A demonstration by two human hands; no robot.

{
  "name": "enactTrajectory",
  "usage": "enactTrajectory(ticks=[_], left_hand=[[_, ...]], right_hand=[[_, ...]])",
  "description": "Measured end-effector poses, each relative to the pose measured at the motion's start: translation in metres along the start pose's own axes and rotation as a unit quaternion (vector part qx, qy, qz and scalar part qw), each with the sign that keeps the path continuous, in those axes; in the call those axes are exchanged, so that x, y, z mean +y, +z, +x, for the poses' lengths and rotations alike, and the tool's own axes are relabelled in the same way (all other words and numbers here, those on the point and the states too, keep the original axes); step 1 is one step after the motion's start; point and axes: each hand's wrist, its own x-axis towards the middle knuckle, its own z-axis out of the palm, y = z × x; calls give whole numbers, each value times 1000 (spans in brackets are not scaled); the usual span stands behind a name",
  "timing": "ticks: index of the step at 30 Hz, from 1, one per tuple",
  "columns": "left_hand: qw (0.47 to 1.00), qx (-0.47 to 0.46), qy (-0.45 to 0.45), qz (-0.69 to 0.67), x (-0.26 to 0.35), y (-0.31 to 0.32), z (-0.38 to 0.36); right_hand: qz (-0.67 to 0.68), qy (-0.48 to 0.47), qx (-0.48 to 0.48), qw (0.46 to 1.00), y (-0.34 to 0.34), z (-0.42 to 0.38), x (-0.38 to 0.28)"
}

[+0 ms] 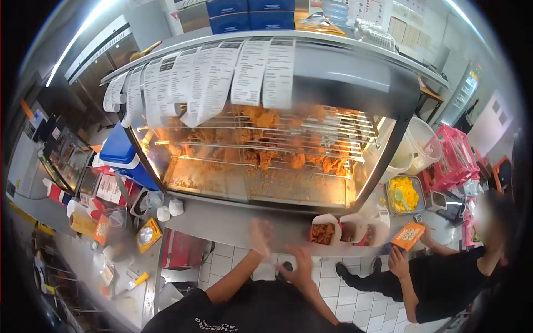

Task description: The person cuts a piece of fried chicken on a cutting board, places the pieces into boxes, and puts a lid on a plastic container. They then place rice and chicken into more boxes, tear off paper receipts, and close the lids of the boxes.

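The big glass-fronted warming cabinet (261, 161) fills the middle of the view, its wire racks carrying orange-brown fried chicken pieces (266, 139) under the heat lamps, presumably so they stay hot and in sight; a row of long white printed order slips (211, 77) hangs from its top edge at 12 o'clock, where they can be read while packing. Below it runs the grey steel bench (222, 222), and at 4 o'clock on it stand three white paper boxes (347, 230), the leftmost showing dark fried food, the others too blurred to tell. A co-worker in a black shirt (449, 283) at 4 o'clock holds an orange printed carton (408, 236) just beside those boxes. At 3 o'clock a steel pan of yellow food (404, 194) sits with a pale green scoop in it. The person's left hand (260, 236) is raised over the bench edge at 6 o'clock, smeared by motion, so whether its fingers are released or clenched I cannot tell. The right hand (300, 266), just beside it and lower, seems curled loosely, yet nothing held shows clearly. The clutter at 8 o'clock is hard to make out.
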Motion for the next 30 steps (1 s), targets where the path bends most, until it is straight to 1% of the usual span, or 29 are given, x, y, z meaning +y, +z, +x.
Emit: enactTrajectory(ticks=[1, 2, 4, 5, 6, 7, 8, 10, 11, 12, 13, 14, 15, 16, 17, 18, 19, 20, 21, 22, 24, 25, 26, 27, 28, 30], left_hand=[[995, 42, 3, -94, 14, -1, -5], [979, 83, 13, -185, 28, -3, -9], [960, 59, 48, -268, 57, -5, -24], [960, 56, 45, -270, 69, -5, -33], [961, 43, 94, -256, 79, -5, -42], [959, 31, 141, -242, 85, -7, -47], [959, 30, 138, -245, 86, -16, -45], [958, -66, 145, -239, 86, -34, -36], [958, -68, 143, -240, 94, -31, -40], [969, -104, 137, -179, 112, -24, -50], [975, -139, 130, -116, 130, -16, -60], [975, -140, 130, -115, 146, -6, -62], [915, -125, 332, 191, 162, 8, -63], [730, -94, 486, 471, 179, 25, -66], [656, -132, 566, 481, 211, 53, -90], [574, -172, 637, 485, 241, 83, -110], [511, -180, 694, 474, 255, 107, -105], [449, -188, 746, 455, 266, 131, -98], [445, -195, 733, 475, 282, 157, -90], [438, -198, 724, 495, 298, 182, -81], [489, -155, 658, 552, 320, 228, -66], [481, -126, 612, 616, 332, 254, -52], [463, -97, 562, 679, 344, 281, -39], [456, -81, 515, 721, 351, 298, -28], [457, -75, 479, 746, 353, 308, -20], [470, -66, 436, 764, 357, 327, -6]], right_hand=[[28, 15, -26, 999, 13, 10, -27], [27, 25, -19, 999, 40, 4, -31], [23, 36, -11, 999, 81, -8, -11], [35, -4, -45, 998, 93, -11, -2], [46, -44, -80, 995, 96, -10, -3], [42, -43, -82, 995, 97, -11, -4], [58, -53, -83, 993, 93, -4, -12], [71, -61, -84, 992, 90, -1, -18], [86, -73, -105, 988, 90, -2, -17], [103, -86, -125, 983, 91, -3, -17], [103, -85, -124, 983, 90, -2, -23], [124, -50, -82, 988, 86, -1, -34], [144, -13, -42, 989, 85, -1, -40], [146, -10, -42, 988, 86, -3, -41], [239, 57, 8, 969, 89, -6, -45], [329, 125, 59, 934, 93, -10, -47], [334, 133, 65, 931, 96, -12, -42], [311, 163, -25, 936, 97, -16, -30], [285, 189, -117, 933, 96, -23, -19], [284, 191, -116, 932, 95, -28, -11], [275, 168, -224, 920, 92, -33, -1], [274, 164, -227, 920, 87, -32, 1], [267, 149, -247, 920, 81, -32, 3], [257, 135, -268, 919, 74, -32, 6], [252, 129, -276, 919, 66, -31, 7], [229, 143, -252, 929, 48, -31, 9]])
